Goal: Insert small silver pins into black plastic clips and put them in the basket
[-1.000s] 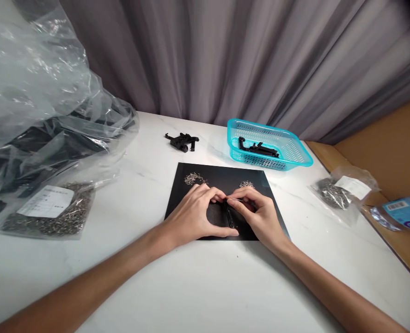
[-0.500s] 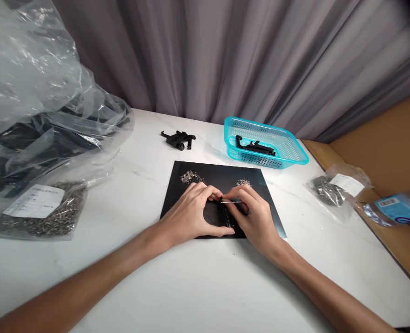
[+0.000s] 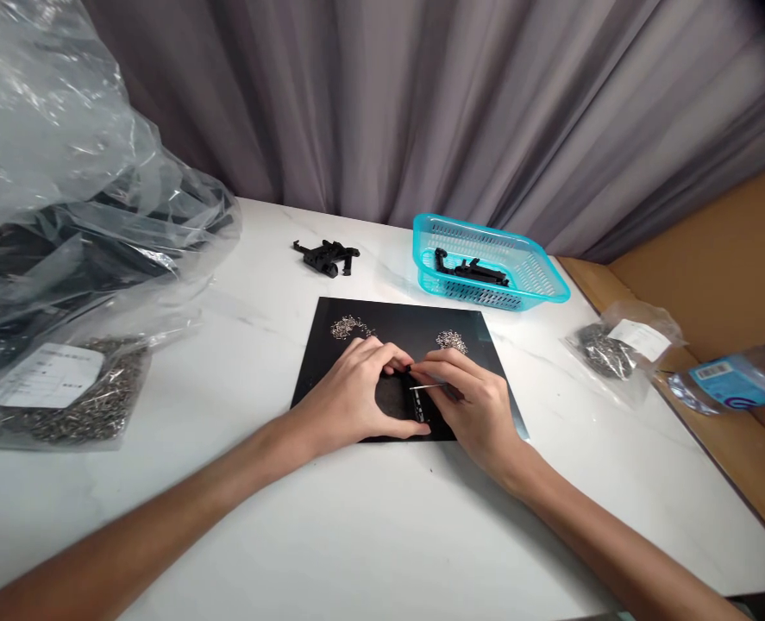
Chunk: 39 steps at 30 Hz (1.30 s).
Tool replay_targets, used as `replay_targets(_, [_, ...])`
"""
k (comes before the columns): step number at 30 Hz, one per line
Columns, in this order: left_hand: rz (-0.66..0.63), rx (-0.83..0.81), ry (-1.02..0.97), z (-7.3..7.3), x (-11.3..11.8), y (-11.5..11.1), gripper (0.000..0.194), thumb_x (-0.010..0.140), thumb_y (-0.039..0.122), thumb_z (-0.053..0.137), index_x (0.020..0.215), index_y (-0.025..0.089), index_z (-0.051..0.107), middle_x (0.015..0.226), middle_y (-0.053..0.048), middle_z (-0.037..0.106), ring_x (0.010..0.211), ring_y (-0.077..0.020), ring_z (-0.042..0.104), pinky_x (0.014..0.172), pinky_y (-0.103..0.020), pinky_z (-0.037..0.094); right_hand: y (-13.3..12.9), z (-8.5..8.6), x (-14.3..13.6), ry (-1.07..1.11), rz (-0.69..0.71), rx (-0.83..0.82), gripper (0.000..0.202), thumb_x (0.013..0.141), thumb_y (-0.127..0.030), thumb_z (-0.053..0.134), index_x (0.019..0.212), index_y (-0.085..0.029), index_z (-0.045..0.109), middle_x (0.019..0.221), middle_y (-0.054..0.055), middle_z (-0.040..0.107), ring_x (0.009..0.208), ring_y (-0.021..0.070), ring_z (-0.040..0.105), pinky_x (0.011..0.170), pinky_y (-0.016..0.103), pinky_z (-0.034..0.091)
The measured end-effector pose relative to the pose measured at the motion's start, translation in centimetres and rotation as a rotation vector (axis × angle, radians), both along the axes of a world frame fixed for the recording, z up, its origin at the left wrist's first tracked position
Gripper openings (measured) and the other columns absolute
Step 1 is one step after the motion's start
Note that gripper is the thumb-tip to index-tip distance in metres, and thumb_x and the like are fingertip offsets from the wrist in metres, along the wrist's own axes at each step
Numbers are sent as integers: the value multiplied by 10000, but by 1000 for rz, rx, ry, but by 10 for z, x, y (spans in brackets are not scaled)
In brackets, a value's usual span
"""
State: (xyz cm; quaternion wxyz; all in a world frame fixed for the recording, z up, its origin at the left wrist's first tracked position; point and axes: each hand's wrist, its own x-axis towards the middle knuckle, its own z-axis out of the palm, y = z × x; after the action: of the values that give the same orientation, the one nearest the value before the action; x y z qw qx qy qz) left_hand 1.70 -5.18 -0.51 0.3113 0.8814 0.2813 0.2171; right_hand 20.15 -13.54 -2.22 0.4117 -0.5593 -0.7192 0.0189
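Observation:
On a black mat (image 3: pixel 317 349), my left hand (image 3: pixel 349 392) is closed round a narrow black plastic part (image 3: pixel 416 404), thumb at its near end and fingertips at its far end. My right hand (image 3: pixel 476 401) pinches a thin metal rod (image 3: pixel 426 386), which crosses over the part; its rear end is hidden in the hand. The fingertips of both hands meet near the part's far end. Two heaps of tiny metal pieces lie beyond the hands: a left heap (image 3: pixel 348 327) and a right heap (image 3: pixel 450 341).
Behind the mat are several black plastic parts (image 3: pixel 327 257) and a blue basket (image 3: pixel 492 297) holding more. A bag of metal pieces (image 3: pixel 90 414) and a large clear plastic bag (image 3: pixel 97 207) stand left. Another small bag (image 3: pixel 608 352) and a blue packet (image 3: pixel 737 384) lie right, by cardboard (image 3: pixel 731 250).
The view has shifted slightly. The right hand's metal rod has tilted and sits a little nearer along the black part. The left hand keeps the same hold.

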Motion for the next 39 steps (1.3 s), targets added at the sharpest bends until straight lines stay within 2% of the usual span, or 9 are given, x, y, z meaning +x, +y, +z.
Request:
replay_targets(4, [3,23,-6,1,1,0,606,622,507,918,1078,222,640,1026,-34,642,1032,-256,595,959,-427,518,-2,4,2,-27,-12,-37,207,1017,-177,570,980,-216,770,1007,40,751,783,167,703,647,302,527])
replay_targets(7, [18,44,-3,1,1,0,617,620,529,912,1077,213,645,1018,-36,651,1020,-257,601,960,-435,514,-5,11,6,-3,6,-105,194,1025,-263,589,1068,-234,776,1002,45,702,742,154,655,617,299,505])
replay_targets(11, [26,47,-10,-2,1,0,648,614,548,909,1098,209,642,1042,-44,658,1019,-259,604,967,-439,513,-5,23,17,97,21,-127,347,1091,-343,421,1199,-226,729,1043,77,599,908,190,634,788,344,535])
replay_targets(14, [11,35,-4,-2,0,1,639,633,538,903,1122,219,644,1067,-46,654,1028,-258,599,965,-433,513,-2,28,28,140,-36,-74,458,1112,-405,306,1040,-233,724,1083,86,598,1055,231,594,944,415,487])
replay_targets(17, [-8,47,-4,-2,-1,2,620,651,520,897,1137,229,644,1083,-43,657,1036,-257,591,976,-436,505,1,29,35,180,-90,-140,582,1109,-493,239,836,-224,677,861,57,609,857,209,586,873,400,475])
replay_targets(20, [-13,52,8,-2,-1,3,630,658,520,894,1162,238,641,1103,-42,662,1038,-258,587,981,-444,502,2,30,37,355,-32,-326,585,1084,-558,324,723,-203,619,680,14,569,613,146,531,651,314,462])
replay_targets(23, [-13,48,22,-1,-1,3,630,666,530,887,1169,241,643,1099,-44,661,1042,-262,586,975,-445,504,5,31,36,525,109,-414,441,1006,-544,565,758,-191,655,710,3,628,577,117,554,560,264,455])
replay_targets(27, [-16,62,26,0,-1,3,617,667,519,888,1159,238,644,1078,-41,660,1025,-263,587,959,-448,506,8,31,36,632,221,-414,229,890,-415,774,852,-197,714,816,1,676,626,112,610,610,256,523])
replay_targets(39, [-11,52,25,2,-1,2,600,656,526,888,1130,237,660,1063,-44,661,1032,-271,579,959,-447,498,12,18,30,676,242,-409,208,886,-395,781,864,-190,747,840,18,688,686,134,656,683,293,574])
